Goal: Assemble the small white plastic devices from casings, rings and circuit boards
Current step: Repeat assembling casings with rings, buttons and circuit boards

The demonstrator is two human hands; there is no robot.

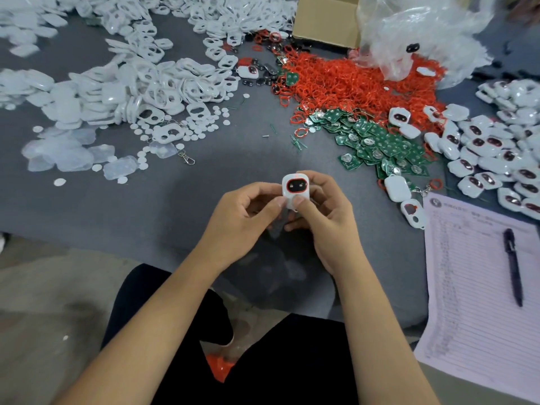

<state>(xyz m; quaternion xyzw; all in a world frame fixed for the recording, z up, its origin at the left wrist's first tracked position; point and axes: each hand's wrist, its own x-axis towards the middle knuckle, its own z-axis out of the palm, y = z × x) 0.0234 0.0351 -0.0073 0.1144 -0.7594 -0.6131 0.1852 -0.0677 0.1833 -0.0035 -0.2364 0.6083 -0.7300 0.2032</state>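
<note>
Just above the grey counter (175, 206), both hands pinch one small white device (295, 192), left hand (248, 211) and right hand (324, 211) thumbs pressed on its lower face, fingers (314, 182) curled behind it.

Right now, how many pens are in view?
1. A dark pen lies on the lined paper form at the table's right edge, right of both hands. Others could be buried under the parts piles.

Soft even light, wide-angle warp, blurred edges
</note>
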